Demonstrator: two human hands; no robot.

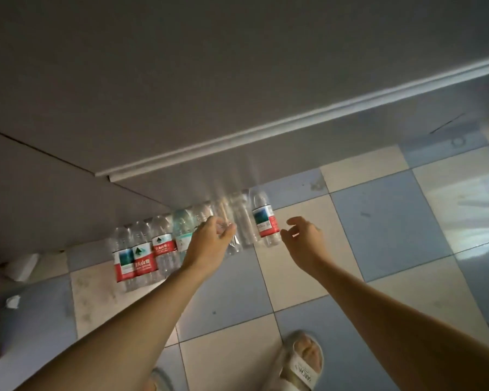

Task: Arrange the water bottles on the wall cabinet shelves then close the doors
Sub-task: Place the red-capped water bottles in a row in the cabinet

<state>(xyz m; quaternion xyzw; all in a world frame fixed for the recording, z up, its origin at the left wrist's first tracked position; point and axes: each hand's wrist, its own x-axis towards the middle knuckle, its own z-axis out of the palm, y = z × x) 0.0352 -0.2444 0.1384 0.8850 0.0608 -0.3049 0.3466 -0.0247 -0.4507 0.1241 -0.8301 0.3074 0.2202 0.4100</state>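
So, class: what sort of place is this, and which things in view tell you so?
Probably a home kitchen or utility room: a checkered tile floor, plain grey cabinet fronts above it, water bottles lined along their base, and a slippered foot.

Clear, glossy plastic water bottles [263, 218] with shiny red-and-white labels line my view; glazed floor tiles [384, 221] gleam, scuffed; the cabinet panel [181, 80] looks matt grey.
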